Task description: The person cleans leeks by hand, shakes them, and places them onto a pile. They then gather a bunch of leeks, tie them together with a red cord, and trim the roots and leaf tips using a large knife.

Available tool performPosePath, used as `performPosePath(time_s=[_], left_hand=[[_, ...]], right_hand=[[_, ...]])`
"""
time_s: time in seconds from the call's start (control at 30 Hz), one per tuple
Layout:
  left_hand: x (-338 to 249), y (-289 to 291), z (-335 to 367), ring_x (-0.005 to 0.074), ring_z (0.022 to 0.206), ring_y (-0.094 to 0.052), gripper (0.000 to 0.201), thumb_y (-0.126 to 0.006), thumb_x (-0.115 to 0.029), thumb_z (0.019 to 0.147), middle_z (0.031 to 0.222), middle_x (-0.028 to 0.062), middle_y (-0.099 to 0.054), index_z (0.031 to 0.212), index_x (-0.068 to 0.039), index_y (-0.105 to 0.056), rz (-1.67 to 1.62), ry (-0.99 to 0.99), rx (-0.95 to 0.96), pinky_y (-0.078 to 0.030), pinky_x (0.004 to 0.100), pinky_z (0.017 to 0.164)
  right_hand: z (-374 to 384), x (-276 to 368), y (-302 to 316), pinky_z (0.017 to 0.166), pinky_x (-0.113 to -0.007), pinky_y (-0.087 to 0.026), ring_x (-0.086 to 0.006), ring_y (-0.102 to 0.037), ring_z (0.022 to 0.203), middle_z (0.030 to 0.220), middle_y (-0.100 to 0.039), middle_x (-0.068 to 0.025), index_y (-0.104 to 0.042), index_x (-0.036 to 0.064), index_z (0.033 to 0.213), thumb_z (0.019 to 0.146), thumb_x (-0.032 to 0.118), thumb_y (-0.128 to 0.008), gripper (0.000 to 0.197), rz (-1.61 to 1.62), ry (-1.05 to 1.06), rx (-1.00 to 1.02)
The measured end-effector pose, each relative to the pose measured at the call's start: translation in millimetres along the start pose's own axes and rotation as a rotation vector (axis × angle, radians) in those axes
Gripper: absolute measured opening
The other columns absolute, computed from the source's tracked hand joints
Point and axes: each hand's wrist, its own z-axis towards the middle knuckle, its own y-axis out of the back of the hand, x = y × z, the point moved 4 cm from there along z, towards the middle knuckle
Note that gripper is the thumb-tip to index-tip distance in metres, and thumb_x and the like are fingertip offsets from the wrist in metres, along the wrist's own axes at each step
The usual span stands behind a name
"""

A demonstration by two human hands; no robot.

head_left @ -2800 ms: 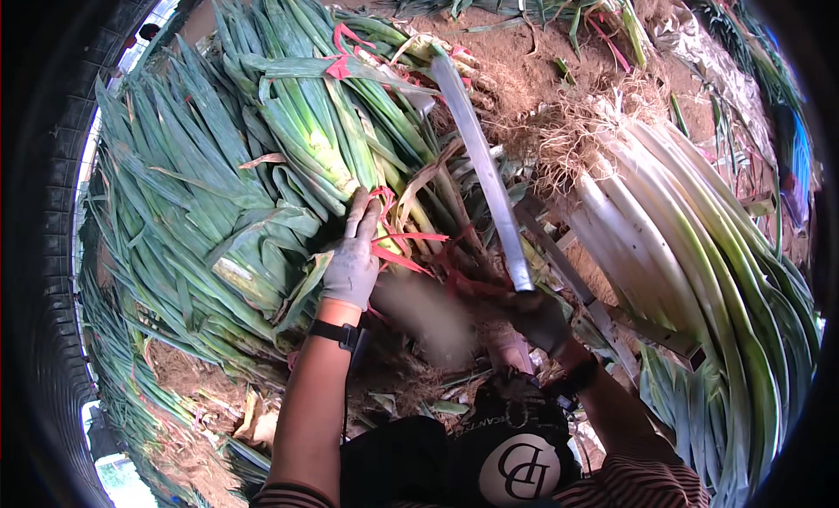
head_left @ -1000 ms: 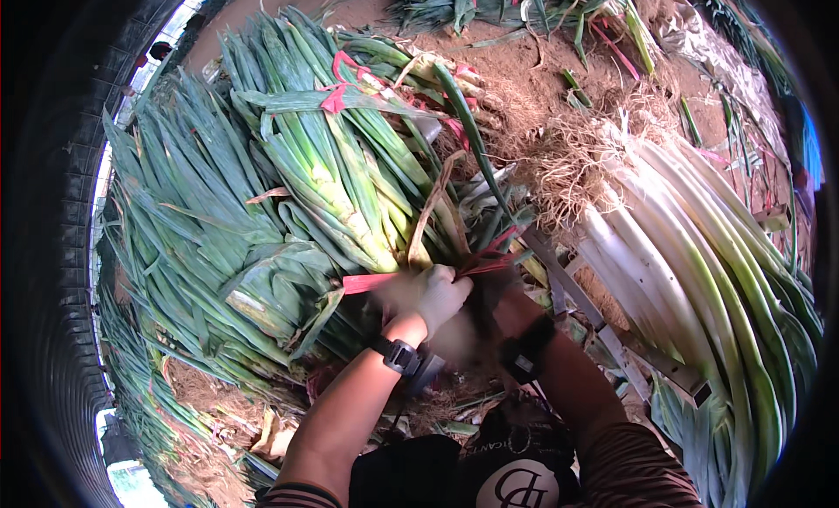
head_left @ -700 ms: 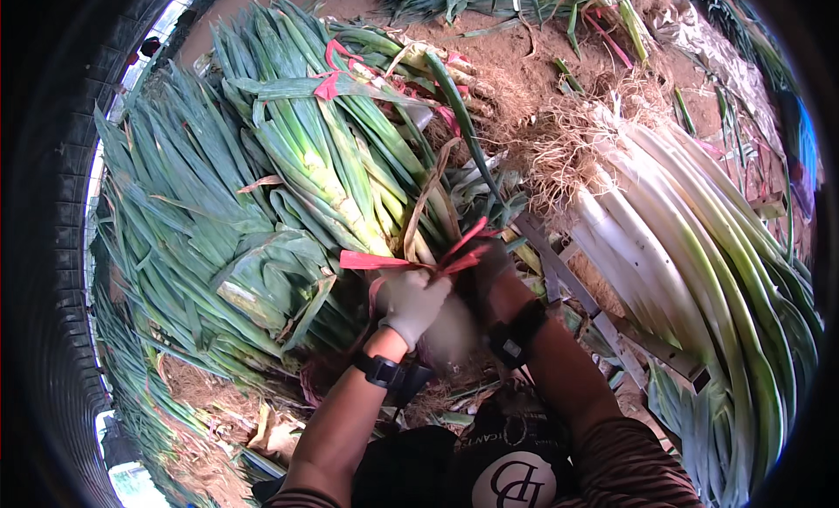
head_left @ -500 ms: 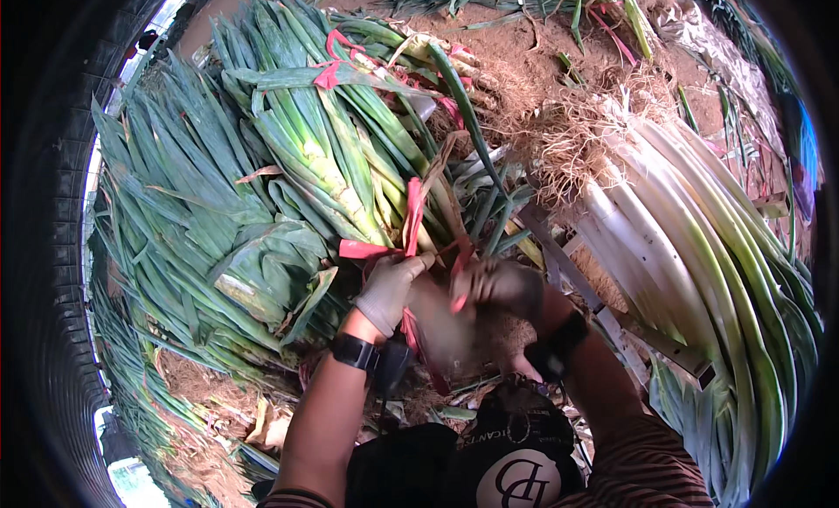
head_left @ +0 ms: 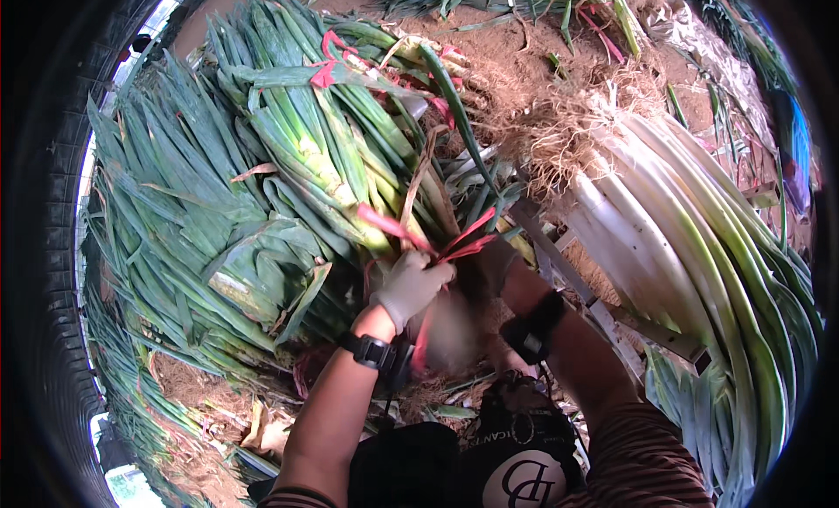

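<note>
My left hand [head_left: 411,289], in a pale glove, is closed on a pink plastic strip [head_left: 398,226] at the root end of a bundle of leeks [head_left: 332,171]. Loose ends of the strip stick up to either side of the fist. Close beside it on the right, my right hand [head_left: 495,261] wears a dark, dirty glove. Its fingers are blurred and partly hidden behind the strip's ends, so their grip does not show. The bundle's leaves point away to the upper left, and another pink strip [head_left: 323,73] circles them farther up.
Thick white-stemmed leeks [head_left: 664,237] lie at right, roots facing away, over a metal frame [head_left: 603,316]. Leafy leeks [head_left: 175,211] are heaped at left. Bare soil [head_left: 507,49] with cut roots lies beyond. A dark cap [head_left: 516,455] shows at the lower edge.
My left hand has moved slightly right and up with the pink strip. My right hand has shifted up, its fingers passing behind the strip's ends, which now point up to the right.
</note>
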Motion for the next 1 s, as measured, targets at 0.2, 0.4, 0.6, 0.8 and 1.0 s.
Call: performPosePath(time_s=[0.2,0.4,0.6,0.8,1.0], left_hand=[[-8,-4,-8,0.0237,0.064,-0.059,0.031,-0.061,-0.024,0.081,0.069,0.0145,-0.062,0.082,0.007,-0.064,0.191,0.166,0.01,-0.046,0.037,0.061],[-2,-14,-61,0.039,0.091,-0.062,0.036,-0.054,-0.034,0.084,0.096,0.0229,-0.064,0.096,-0.002,-0.065,0.512,0.206,0.019,-0.049,0.0466,0.081],[-7,11,-135,0.0295,0.072,-0.061,0.007,-0.063,-0.008,0.079,0.085,0.0128,-0.065,0.084,-0.004,-0.066,0.16,-0.091,0.038,-0.049,0.0358,0.059],[-1,13,-117,0.0122,0.058,-0.048,0.012,-0.055,-0.007,0.083,0.063,0.0014,-0.053,0.073,-0.001,-0.057,-0.234,-0.032,-0.174,-0.042,0.029,0.055],[-23,-12,-98,0.0343,0.058,-0.061,0.024,-0.058,-0.027,0.075,0.066,0.0188,-0.062,0.068,-0.005,-0.065,0.478,-0.137,-0.35,-0.049,0.0434,0.054]], right_hand=[[-24,28,-10,0.072,-0.043,-0.052,-0.0352,-0.064,0.079,0.08,-0.066,-0.0177,-0.07,0.0107,0.09,0.072,0.028,-0.062,0.026,-0.368,0.476,-0.391],[25,22,-15,0.079,-0.04,-0.053,-0.0343,-0.065,0.092,0.095,-0.068,-0.0171,-0.07,0.0059,0.095,0.073,0.031,-0.064,0.035,-0.476,0.223,-0.028],[55,-8,-32,0.071,-0.039,-0.054,-0.0284,-0.066,0.091,0.095,-0.068,-0.0165,-0.056,0.007,0.115,0.087,0.016,-0.055,0.03,-0.524,0.138,0.044],[16,-25,-65,0.055,-0.027,-0.046,-0.0139,-0.055,0.063,0.072,-0.057,0.0016,-0.058,0.0018,0.108,0.093,0.012,-0.05,0.019,1.547,-0.27,0.012],[52,2,-50,0.054,-0.027,-0.046,-0.0162,-0.057,0.065,0.076,-0.059,0.0013,-0.058,0.0064,0.108,0.092,0.017,-0.05,0.021,0.54,0.169,-0.246]])
